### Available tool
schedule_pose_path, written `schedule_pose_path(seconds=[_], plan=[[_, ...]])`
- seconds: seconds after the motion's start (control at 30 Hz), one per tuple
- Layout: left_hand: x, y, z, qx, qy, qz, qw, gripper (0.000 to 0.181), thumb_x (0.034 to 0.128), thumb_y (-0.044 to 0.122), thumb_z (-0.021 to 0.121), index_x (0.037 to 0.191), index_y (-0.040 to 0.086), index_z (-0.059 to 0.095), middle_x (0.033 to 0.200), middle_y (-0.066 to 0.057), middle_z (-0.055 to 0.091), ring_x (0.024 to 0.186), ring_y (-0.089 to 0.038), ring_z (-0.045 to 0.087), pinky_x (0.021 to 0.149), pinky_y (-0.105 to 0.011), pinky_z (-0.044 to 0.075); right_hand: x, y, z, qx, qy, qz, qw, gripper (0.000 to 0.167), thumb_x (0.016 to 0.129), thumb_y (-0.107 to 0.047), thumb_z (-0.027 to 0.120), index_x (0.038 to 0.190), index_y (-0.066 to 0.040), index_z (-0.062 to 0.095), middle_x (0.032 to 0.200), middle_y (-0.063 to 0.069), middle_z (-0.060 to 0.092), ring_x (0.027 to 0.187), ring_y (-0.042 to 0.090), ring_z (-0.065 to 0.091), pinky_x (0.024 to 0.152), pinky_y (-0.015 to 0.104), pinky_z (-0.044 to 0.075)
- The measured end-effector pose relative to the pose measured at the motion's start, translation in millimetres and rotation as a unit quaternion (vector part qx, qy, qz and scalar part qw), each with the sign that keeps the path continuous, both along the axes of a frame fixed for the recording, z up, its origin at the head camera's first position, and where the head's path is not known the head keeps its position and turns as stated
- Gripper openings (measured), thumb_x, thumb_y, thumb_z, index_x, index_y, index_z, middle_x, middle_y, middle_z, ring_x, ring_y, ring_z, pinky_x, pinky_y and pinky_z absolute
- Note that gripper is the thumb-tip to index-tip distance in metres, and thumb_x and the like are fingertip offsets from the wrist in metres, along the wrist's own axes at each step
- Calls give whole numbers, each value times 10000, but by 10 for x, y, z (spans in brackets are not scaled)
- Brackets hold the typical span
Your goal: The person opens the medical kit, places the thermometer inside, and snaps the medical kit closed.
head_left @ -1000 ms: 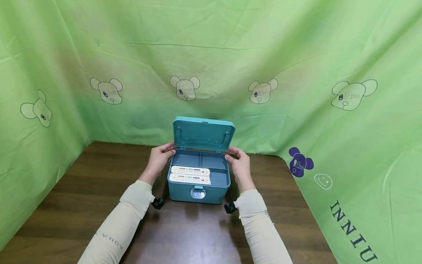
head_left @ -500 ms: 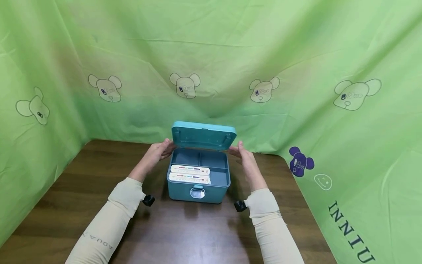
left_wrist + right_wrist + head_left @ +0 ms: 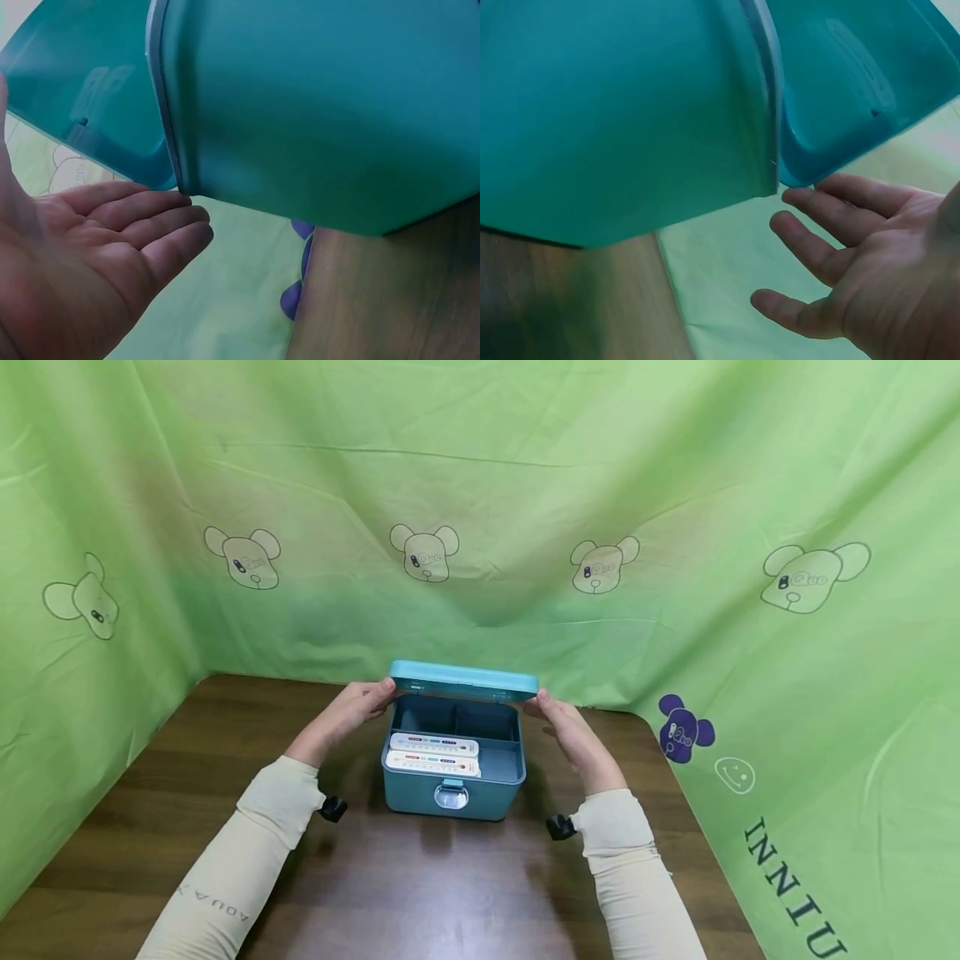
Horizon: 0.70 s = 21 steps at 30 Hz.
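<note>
A teal storage box [image 3: 491, 800] with a metal front clasp [image 3: 452, 795] stands on the table. Its hinged lid [image 3: 465, 675] is tilted forward over the rear compartments. My left hand [image 3: 345, 714] is at the lid's left end, thumb against the edge. In the left wrist view its fingers [image 3: 169, 225] extend under the lid's hinge corner. At the other end, my right hand [image 3: 573, 739] touches the lid with straight, spread fingers [image 3: 810, 244]. Two slim white cases with printed scales, a rear case [image 3: 433, 744] and a front case [image 3: 432, 764], lie in the front compartment.
The brown wooden table [image 3: 420, 893] extends around the box. Behind it and at both sides hangs a green curtain [image 3: 480, 618] printed with bear heads. A black wrist camera [image 3: 333, 808] sits under the left cuff and another black camera [image 3: 560, 827] under the right.
The lid has swung from upright to a forward tilt. Both hands have shifted outward from the box rim to the lid's ends. The white cases stay in place.
</note>
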<state>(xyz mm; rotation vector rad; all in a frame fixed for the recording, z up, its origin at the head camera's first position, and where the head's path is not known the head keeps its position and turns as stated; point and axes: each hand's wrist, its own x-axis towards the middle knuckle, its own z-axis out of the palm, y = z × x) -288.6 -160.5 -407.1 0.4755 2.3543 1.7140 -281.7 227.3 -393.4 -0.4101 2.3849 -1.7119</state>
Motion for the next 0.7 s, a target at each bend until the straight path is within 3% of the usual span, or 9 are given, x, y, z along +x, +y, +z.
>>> schedule_pose_path(seconds=[0.2, 0.3, 0.5, 0.7], plan=[[34, -61, 59, -183, 23, -308, 9994, 738, 1092, 552, 335, 1551, -23, 391, 1583, -204, 416, 1486, -344, 382, 1199, -516, 344, 42, 60, 112, 105, -46, 95, 9999, 678, 1091, -507, 395, 1450, 53, 531, 1505, 234, 519, 1455, 393, 413, 1213, 631, 237], [73, -99, 99, -278, -10, -287, 9992, 769, 1066, 602, 362, 1547, 4, 417, 1580, -192, 425, 1478, -337, 397, 1194, -517, 353, 79, 58, 170, 247, -35, 54, 9997, 641, 1080, -497, 445, 1445, 19, 556, 1495, 204, 540, 1449, 364, 428, 1222, 601, 254], [173, -149, 206, -647, 9, 74, 9979, 713, 1019, 619, 497, 1472, 72, 563, 1498, -149, 552, 1407, -338, 503, 1159, -529, 413, 172, 45, 262, 679, -45, -236, 9974, 650, 1038, -530, 534, 1460, -36, 563, 1516, 170, 527, 1482, 351, 379, 1230, 593, 246], [317, -134, 301, -926, 40, 508, 9944, 751, 926, 690, 603, 1414, 120, 636, 1455, -101, 603, 1412, -315, 494, 1150, -574, 407, 283, 16, 308, 945, 38, -484, 9943, 624, 992, -533, 624, 1412, -72, 624, 1473, 144, 578, 1446, 337, 435, 1205, 578, 313]])
